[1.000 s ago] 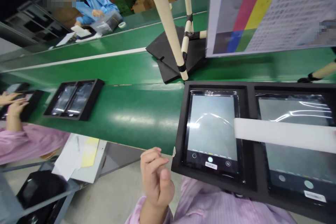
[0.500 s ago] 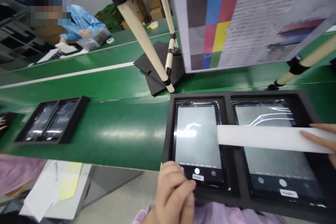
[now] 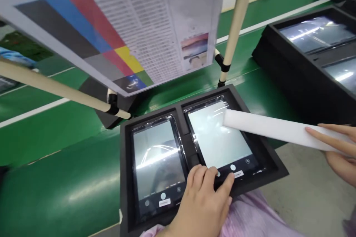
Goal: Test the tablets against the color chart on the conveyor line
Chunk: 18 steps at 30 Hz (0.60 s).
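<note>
My right hand (image 3: 340, 150), at the right edge, is closed round one end of a long flat white strip (image 3: 267, 127). The strip's free end lies over the upper right part of the right-hand tablet (image 3: 219, 133), whose screen shows a pale camera view. My left hand (image 3: 205, 198) rests with fingers apart on the lower edge of that tablet, one fingertip beside the small white label (image 3: 238, 174). A second tablet (image 3: 158, 159), also on a camera screen, lies to the left. Both sit in a black foam tray (image 3: 126, 177) with two recesses.
A printed colour chart (image 3: 144, 26) hangs behind the tray on a cream pipe frame (image 3: 235, 26). At the right, more tablets (image 3: 317, 33) lie in a raised stack of black trays (image 3: 280, 66). Dark foam pieces (image 3: 102, 113) lie beneath the chart on the green bench (image 3: 69, 189).
The view has swung right. The white strip's tip has gone from between the tablets to over the right one. My left hand has moved from the tray's front edge onto the right tablet, fingers spreading.
</note>
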Each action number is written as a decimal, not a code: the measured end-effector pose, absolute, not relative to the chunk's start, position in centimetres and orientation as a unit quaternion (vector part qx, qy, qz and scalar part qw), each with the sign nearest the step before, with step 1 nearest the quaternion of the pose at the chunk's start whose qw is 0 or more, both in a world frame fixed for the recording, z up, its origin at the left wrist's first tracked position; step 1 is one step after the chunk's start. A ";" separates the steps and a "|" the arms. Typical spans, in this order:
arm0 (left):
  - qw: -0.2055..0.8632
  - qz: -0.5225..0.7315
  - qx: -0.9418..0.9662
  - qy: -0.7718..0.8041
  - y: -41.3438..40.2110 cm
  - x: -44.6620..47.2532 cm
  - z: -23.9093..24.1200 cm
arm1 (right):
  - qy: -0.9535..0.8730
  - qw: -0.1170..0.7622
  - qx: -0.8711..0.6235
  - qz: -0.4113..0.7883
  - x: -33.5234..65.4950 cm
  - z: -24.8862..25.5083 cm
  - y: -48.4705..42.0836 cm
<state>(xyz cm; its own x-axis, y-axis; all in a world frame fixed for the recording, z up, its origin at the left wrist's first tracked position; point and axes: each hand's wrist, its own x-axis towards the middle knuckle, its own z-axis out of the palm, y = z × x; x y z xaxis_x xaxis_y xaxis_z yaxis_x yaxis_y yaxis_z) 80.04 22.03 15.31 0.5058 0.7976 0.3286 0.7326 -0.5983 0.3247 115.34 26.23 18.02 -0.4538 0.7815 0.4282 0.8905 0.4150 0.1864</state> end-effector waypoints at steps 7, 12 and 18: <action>0.050 0.228 0.870 0.434 22.6 82.1 15.6 | -0.825 0.146 -0.508 -0.197 117.5 17.4 25.3; 0.038 0.182 0.877 0.443 23.1 81.7 16.6 | -0.809 0.161 -0.545 -0.152 117.6 17.3 24.8; 0.062 0.186 0.882 0.428 22.7 78.0 17.8 | -0.812 0.172 -0.541 -0.137 118.2 16.5 25.0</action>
<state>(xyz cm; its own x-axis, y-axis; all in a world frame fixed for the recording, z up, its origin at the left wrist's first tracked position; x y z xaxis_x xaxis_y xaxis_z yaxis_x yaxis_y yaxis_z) 78.03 22.73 17.79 0.5647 0.7779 0.2755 0.7315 -0.6264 0.2693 118.20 25.00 16.53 -0.3559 0.8305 0.4284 0.9252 0.3776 0.0366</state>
